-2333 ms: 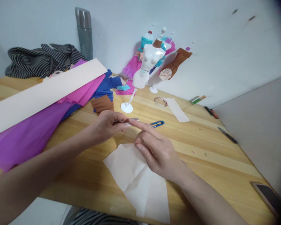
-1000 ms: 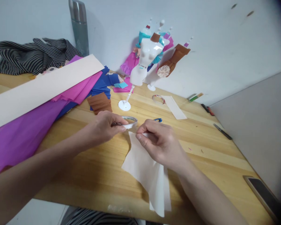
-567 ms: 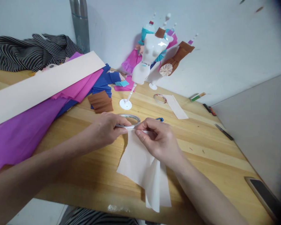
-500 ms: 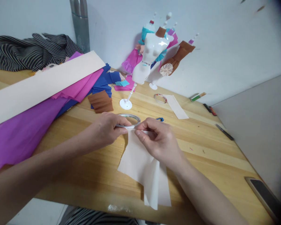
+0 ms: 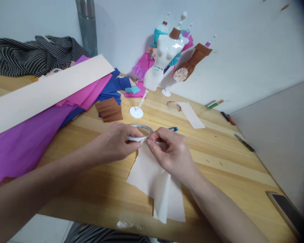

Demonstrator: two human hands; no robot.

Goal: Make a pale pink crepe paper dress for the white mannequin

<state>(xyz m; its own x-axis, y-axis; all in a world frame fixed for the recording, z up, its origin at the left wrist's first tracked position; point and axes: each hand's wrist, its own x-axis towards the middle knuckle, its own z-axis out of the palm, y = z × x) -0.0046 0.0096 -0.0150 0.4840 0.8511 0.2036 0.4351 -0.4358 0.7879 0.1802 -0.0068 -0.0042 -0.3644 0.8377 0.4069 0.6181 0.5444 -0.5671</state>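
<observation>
My left hand [image 5: 115,143] is closed on a thin white roll of tape [image 5: 140,132], held just above the wooden table [image 5: 96,189]. My right hand [image 5: 169,152] pinches the top edge of a white sheet of paper [image 5: 157,185] right beside the roll. The sheet hangs down from my fingers and folds onto the table. Both hands meet fingertip to fingertip at the roll. Blue snips [image 5: 172,129] lie just behind my right hand.
A long cream strip [image 5: 40,92] lies over purple, pink and blue paper [image 5: 25,141] at the left. A white mannequin torso [image 5: 159,62] on a stand, paper dresses, a brown pleated piece [image 5: 109,109], a striped cloth, a metal flask, a phone [image 5: 286,211] and small tools.
My right hand lifted the white sheet's edge off the table and brought it to the tape roll. My left hand stayed closed on the roll; both hands pressed closer together.
</observation>
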